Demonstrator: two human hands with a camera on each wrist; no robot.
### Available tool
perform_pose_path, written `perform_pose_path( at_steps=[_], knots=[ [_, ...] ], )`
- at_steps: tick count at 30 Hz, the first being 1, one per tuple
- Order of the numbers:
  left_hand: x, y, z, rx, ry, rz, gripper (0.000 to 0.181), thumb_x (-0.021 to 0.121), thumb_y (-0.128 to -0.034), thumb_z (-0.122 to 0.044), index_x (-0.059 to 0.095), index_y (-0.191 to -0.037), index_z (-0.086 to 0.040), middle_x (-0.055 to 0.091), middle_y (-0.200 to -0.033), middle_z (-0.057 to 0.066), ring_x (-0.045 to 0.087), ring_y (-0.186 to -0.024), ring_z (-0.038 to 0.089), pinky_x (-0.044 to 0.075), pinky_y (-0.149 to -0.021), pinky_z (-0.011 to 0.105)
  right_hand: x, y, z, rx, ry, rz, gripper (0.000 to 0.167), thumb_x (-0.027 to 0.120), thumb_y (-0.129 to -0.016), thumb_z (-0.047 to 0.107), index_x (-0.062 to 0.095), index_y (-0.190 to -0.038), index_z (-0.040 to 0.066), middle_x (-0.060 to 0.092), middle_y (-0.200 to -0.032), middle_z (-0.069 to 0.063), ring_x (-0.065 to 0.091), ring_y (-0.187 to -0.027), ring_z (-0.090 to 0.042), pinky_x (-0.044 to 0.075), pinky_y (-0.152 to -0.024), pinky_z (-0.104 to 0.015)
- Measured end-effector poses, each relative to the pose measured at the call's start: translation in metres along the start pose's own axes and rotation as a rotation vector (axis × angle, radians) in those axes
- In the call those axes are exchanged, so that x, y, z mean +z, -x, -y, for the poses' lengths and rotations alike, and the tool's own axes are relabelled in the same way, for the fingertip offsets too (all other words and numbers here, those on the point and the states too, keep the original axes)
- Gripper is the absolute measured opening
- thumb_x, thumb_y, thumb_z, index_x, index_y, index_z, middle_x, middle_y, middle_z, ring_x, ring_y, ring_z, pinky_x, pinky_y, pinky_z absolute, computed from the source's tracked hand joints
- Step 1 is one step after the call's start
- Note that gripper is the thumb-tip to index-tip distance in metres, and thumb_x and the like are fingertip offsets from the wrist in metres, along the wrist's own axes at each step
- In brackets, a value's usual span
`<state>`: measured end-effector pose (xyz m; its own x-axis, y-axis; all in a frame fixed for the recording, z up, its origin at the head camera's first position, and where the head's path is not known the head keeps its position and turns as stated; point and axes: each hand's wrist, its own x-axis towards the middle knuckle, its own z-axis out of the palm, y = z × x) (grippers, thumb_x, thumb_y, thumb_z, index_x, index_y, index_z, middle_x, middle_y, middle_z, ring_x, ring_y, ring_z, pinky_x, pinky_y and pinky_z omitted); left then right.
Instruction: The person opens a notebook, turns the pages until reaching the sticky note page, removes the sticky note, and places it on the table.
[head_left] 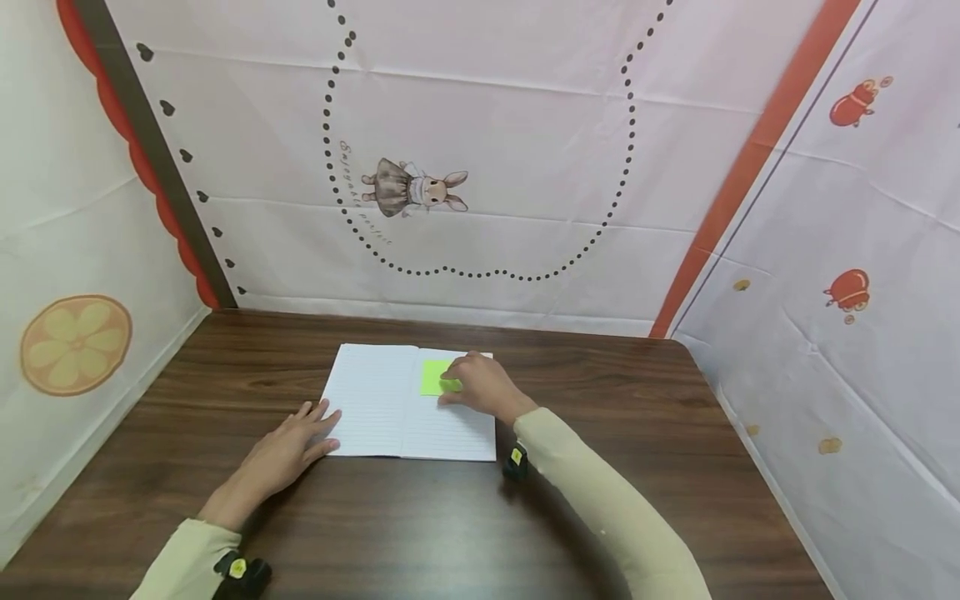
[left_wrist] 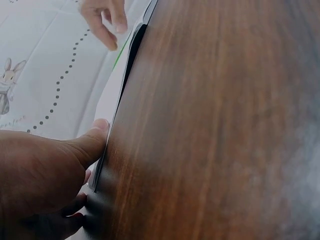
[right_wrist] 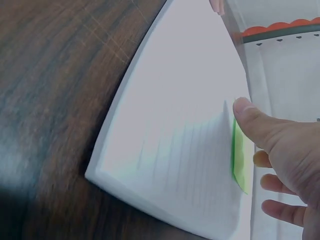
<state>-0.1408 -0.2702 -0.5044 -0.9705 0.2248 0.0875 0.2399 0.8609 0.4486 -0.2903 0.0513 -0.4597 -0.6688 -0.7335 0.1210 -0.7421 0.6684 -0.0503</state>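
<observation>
An open notebook [head_left: 367, 408] with lined white pages lies on the table. On the upper part of its right page is a bright green sticky note [head_left: 433, 377], partly covered by my right hand [head_left: 483, 387]. The right wrist view shows that hand's thumb [right_wrist: 250, 117] beside the note [right_wrist: 240, 157], apart from the fingers; whether it touches the paper is hard to tell. My left hand [head_left: 288, 446] rests at the notebook's left edge with spread fingers. In the left wrist view its thumb [left_wrist: 95, 140] lies on the page edge, while the lower fingers are in shadow.
The dark wooden table [head_left: 420, 525] reaches to a white patterned cloth wall [head_left: 517, 192] behind. More cloth hangs at the left and right sides [head_left: 847, 375]. Each wrist carries a small black camera [head_left: 516, 460] over a pale sleeve.
</observation>
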Motion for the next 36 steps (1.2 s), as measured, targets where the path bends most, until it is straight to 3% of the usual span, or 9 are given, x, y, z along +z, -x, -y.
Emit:
perform_pose_path(
  at_steps=[6, 17, 36],
  knots=[
    [0.001, 0.000, -0.002, 0.000, -0.006, -0.006, 0.055, 0.065, -0.1006, -0.029, 0.053, -0.147, -0.001, 0.038, -0.157, 0.029, 0.030, -0.144, 0.056, 0.029, -0.113, 0.072, 0.006, -0.004, 0.001, 0.014, 0.006, -0.005, 0.043, 0.081, -0.084, 0.047, 0.079, -0.115, 0.017, 0.076, -0.116, 0.002, 0.068, -0.111, -0.014, 0.049, -0.103, -0.029],
    [0.001, -0.001, -0.004, 0.006, -0.017, -0.017, 0.056, 0.065, -0.1003, -0.031, 0.055, -0.146, -0.002, 0.039, -0.156, 0.029, 0.031, -0.144, 0.055, 0.030, -0.113, 0.071, 0.009, -0.004, -0.002, -0.032, 0.069, -0.062, 0.028, 0.079, -0.086, 0.042, 0.082, -0.102, 0.020, 0.077, -0.111, 0.005, 0.069, -0.104, -0.012, 0.050, -0.095, -0.028],
    [0.001, 0.000, -0.003, -0.024, 0.015, 0.002, 0.055, 0.065, -0.1007, -0.028, 0.052, -0.148, -0.001, 0.036, -0.158, 0.029, 0.028, -0.146, 0.055, 0.026, -0.114, 0.071, 0.012, -0.004, 0.005, -0.074, 0.122, -0.070, 0.022, 0.077, -0.090, 0.040, 0.082, -0.103, 0.022, 0.076, -0.114, 0.005, 0.065, -0.103, -0.017, 0.054, -0.090, -0.028]
  ],
)
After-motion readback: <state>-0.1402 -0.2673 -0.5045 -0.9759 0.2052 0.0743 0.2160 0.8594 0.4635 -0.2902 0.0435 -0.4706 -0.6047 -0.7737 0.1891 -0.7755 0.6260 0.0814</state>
